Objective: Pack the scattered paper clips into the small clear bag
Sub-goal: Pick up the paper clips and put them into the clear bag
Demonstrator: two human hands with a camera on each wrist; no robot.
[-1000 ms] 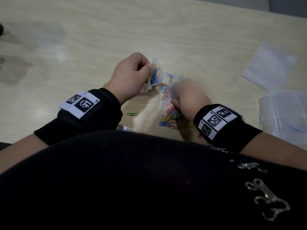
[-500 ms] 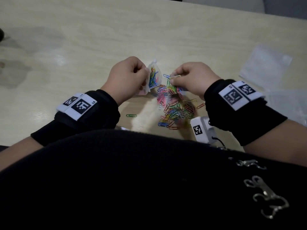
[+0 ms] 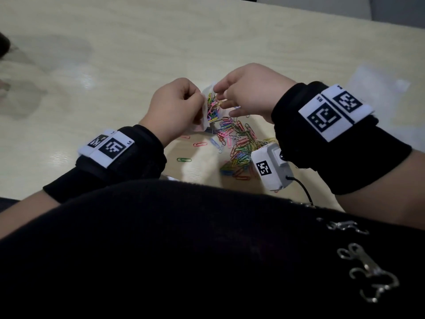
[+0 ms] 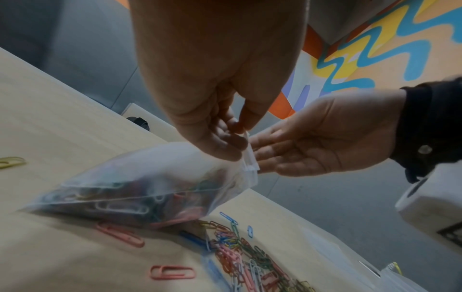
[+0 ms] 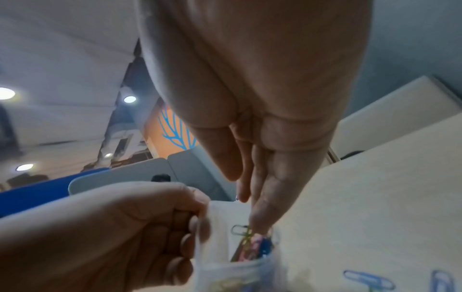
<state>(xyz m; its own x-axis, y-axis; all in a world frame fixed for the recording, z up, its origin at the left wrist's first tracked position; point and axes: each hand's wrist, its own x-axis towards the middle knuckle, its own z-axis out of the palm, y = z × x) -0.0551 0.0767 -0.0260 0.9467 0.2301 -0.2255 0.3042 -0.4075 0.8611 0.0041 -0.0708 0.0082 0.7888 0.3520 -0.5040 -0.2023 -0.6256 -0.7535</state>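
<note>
My left hand (image 3: 202,101) pinches the rim of the small clear bag (image 3: 212,108), which holds several coloured clips and is kept with its mouth up. My right hand (image 3: 218,94) is at the bag's mouth. In the right wrist view its fingers (image 5: 260,217) point straight down into the bag (image 5: 225,262), with a clip (image 5: 240,230) at the tip and the thumb apart. The left wrist view shows the bag (image 4: 150,177) sagging onto the table and the right hand (image 4: 257,150) flat-palmed at its rim. A pile of paper clips (image 3: 239,143) lies just below both hands.
Single clips lie left of the pile: a green one (image 3: 184,160) and a red one (image 3: 200,144). The white wrist camera box (image 3: 271,169) hangs over the pile's right side. Clear plastic bags (image 3: 379,88) lie at the far right of the wooden table (image 3: 115,54).
My right hand has risen from the pile with clips and moved left to the bag's mouth, where its fingers now reach in. The left hand keeps the bag in place.
</note>
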